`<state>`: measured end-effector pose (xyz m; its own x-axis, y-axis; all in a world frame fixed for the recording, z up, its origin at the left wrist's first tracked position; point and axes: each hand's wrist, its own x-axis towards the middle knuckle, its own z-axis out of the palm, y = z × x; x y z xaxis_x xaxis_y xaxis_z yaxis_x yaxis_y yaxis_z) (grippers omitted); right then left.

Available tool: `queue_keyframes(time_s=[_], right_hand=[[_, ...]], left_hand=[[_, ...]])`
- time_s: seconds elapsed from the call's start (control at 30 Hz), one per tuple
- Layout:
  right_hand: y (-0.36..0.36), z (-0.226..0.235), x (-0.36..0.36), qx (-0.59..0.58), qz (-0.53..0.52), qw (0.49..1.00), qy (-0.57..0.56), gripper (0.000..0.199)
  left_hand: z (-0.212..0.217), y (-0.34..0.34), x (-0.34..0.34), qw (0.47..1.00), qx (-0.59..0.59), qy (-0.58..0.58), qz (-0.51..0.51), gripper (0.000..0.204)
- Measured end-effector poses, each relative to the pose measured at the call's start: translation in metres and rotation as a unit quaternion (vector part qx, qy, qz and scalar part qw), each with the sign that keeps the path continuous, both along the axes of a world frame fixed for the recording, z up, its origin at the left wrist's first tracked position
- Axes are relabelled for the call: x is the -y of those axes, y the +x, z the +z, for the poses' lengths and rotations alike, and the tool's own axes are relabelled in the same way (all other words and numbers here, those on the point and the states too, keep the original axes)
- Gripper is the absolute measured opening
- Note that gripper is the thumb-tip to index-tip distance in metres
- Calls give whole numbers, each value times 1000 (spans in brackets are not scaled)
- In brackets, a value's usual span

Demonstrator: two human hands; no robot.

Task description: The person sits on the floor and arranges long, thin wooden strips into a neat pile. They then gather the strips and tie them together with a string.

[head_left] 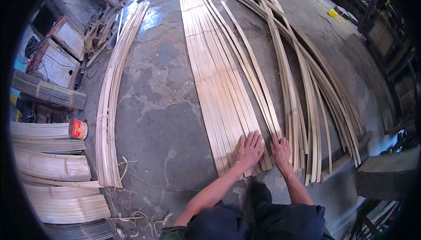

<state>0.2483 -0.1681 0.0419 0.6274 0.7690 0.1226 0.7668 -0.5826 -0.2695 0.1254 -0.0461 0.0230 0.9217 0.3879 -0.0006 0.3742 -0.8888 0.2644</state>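
Long pale bamboo strips [215, 82] lie side by side on the floor in front of me, forming a flat, closely set sheet. My left hand [250, 149] rests on the near right part of this sheet, fingers stretched out and palm down. Just right of it, my right hand [281, 150] has its fingers closed on the near end of a bamboo strip [263, 88]. That strip runs away from me, with a narrow gap between it and the sheet over much of its length. The right fingertips partly cover its end.
Loose strips [287, 82] lie in crossing piles at the right. A tied bundle of strips [110, 91] lies at the left. Beyond it stand a red tub [78, 128] and stacked slat bundles [52, 165]. A concrete block [386, 174] sits at the right.
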Motion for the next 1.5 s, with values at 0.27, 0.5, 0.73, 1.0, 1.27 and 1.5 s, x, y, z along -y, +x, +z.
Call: queue_keyframes(time_s=[0.27, 0.5, 0.73, 1.0, 1.27, 1.5], right_hand=[[-14, -17, 1, -58, 15, 997, 53, 41], [-6, -7, 10, -38, -18, 998, 56, 39], [-9, -6, 11, 13, 4, 1000, 9, 44], [-18, -10, 11, 11, 5, 999, -44, 42], [-32, -11, 15, -45, -27, 999, 12, 38], [-26, -5, 6, -145, -64, 987, 22, 40]], left_hand=[[-9, -1, -1, 1000, 13, -4, 5, 70], [0, -6, -9, 998, 46, -37, -3, 70], [-9, -3, -9, 993, 90, -79, 25, 72], [-1, 0, -5, 999, 22, -35, 15, 74], [0, -3, -5, 1000, 20, -4, 7, 73], [-3, -5, -6, 999, 35, -6, 16, 71]])
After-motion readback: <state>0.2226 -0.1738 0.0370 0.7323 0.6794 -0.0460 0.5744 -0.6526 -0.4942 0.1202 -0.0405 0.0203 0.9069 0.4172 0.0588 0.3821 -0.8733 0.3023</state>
